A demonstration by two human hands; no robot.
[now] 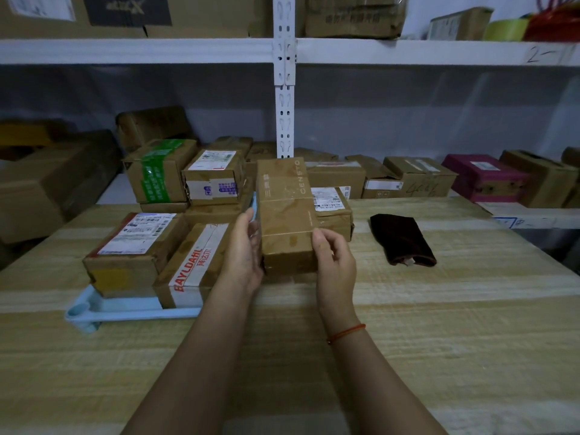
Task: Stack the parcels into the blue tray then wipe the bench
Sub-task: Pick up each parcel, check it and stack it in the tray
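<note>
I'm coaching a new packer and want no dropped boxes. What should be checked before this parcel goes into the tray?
1. Both hands on the CENSTO parcel: left hand on its left side, right hand at its near right corner. Ok.
2. Parcel clear of the bench: cannot tell.
3. Free floor in the blue tray: not ok, parcels fill the visible part.
4. Flat top to stack on, BAYLDAHL parcel: ok.
5. Dark cloth ready for wiping: ok.
</note>
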